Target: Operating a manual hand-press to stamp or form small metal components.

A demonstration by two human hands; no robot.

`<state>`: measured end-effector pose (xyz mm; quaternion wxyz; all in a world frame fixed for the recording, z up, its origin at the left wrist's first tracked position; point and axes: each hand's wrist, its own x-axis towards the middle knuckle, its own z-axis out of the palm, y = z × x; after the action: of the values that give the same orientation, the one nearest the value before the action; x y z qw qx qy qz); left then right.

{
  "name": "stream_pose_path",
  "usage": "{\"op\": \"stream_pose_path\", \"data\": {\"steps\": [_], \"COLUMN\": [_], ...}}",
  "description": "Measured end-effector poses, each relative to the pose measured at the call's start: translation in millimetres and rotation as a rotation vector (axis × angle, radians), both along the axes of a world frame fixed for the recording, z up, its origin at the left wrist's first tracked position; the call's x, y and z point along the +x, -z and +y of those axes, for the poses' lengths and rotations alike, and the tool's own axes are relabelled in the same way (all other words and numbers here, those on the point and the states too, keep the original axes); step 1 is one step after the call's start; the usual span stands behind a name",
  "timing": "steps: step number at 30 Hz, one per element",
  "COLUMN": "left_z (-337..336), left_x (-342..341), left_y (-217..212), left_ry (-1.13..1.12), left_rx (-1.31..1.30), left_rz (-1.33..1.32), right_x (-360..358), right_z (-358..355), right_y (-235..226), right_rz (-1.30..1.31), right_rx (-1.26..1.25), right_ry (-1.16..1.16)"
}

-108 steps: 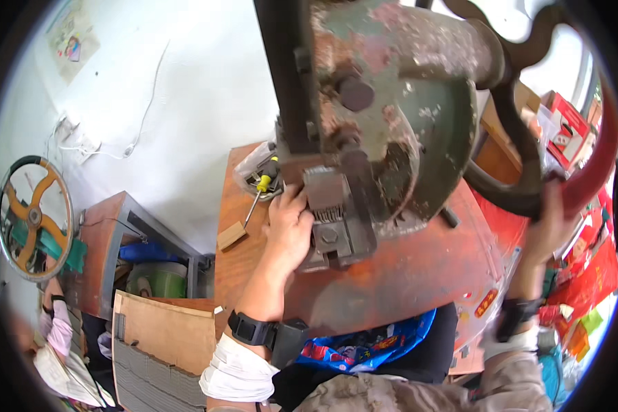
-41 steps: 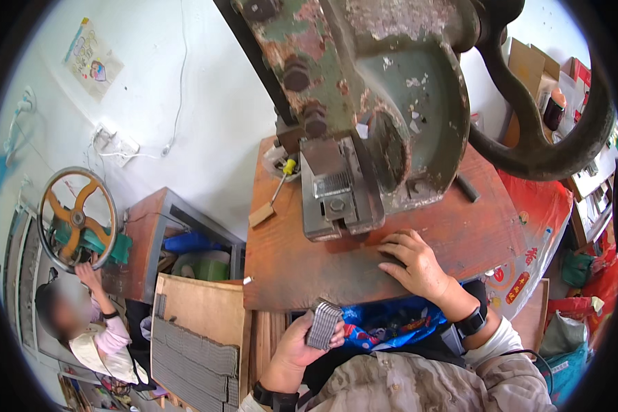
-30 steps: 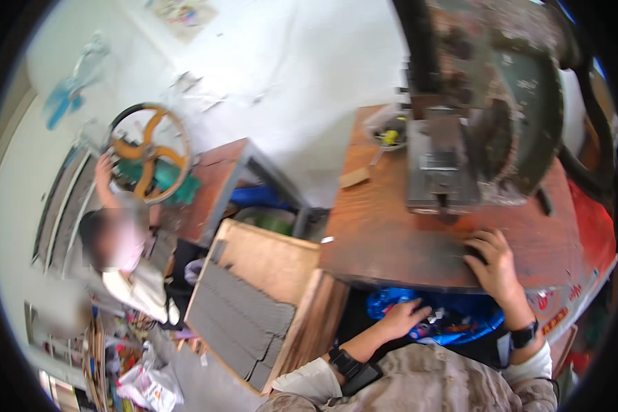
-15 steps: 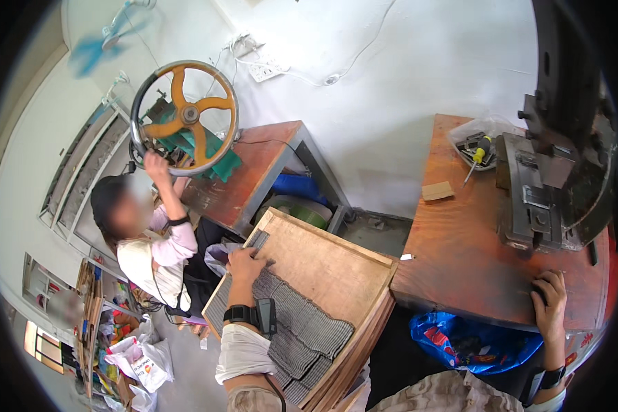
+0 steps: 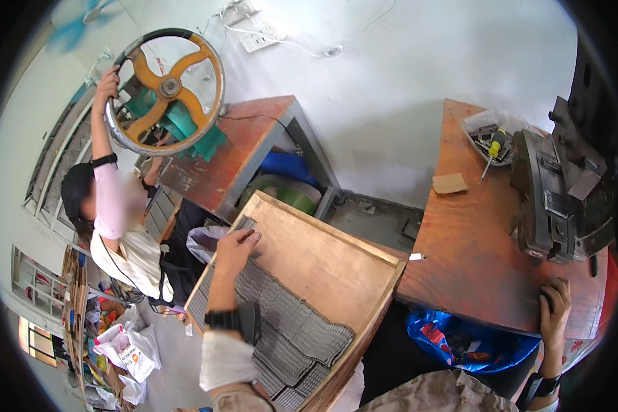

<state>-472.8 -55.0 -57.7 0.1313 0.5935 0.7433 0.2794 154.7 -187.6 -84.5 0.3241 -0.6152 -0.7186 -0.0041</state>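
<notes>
My left hand reaches into a shallow wooden tray at my left and presses a grey ribbed metal piece down at the tray's far corner. Rows of the same grey pieces overlap along the tray's near side. My right hand rests on the front edge of the brown workbench, fingers curled on the wood, holding nothing. The heavy metal press stands on the bench just beyond that hand.
A screwdriver with a yellow handle lies in a plastic bag at the bench's back. A blue bag sits under the bench. At the left another person grips a large orange handwheel on a second press.
My view swung left from the press to the tray. My left hand left the press, carried a grey piece down and now sets it in the tray. My right hand dropped from the wheel to the bench.
</notes>
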Motion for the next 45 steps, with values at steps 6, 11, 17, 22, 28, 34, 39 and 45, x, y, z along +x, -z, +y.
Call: {"op": "stream_pose_path", "data": {"steps": [6,11,17,22,28,34,39,45], "left_z": [-146,-167,-168,-167,-173,-201,-198,-113], "left_x": [123,156,174,177,176,182,138,-17], "left_y": [-6,1,-2,3,7,16,24,29], "left_ry": [0.376,0.447,0.403,0.303,0.282,0.092,-0.057,-0.263], "left_rx": [0.097,-0.052,-0.085,-0.064,-0.005,0.089,0.271,0.119], "left_rz": [0.230,0.365,0.557,0.618,0.516,0.380,0.225,0.467], "right_x": [-1,-1,-4,-6,-6,-8,-6,-1], "right_z": [2,2,-1,-3,-5,-5,-5,-5], "right_y": [-1,-3,-9,-12,-14,-14,-13,-2], "right_rz": [-0.010,-0.005,0.007,0.019,0.027,0.042,0.038,0.029], "right_rx": [-0.010,0.046,0.056,0.046,0.036,0.044,0.041,0.043], "right_ry": [-0.020,-0.038,-0.069,-0.066,-0.074,-0.075,-0.080,-0.054]}}
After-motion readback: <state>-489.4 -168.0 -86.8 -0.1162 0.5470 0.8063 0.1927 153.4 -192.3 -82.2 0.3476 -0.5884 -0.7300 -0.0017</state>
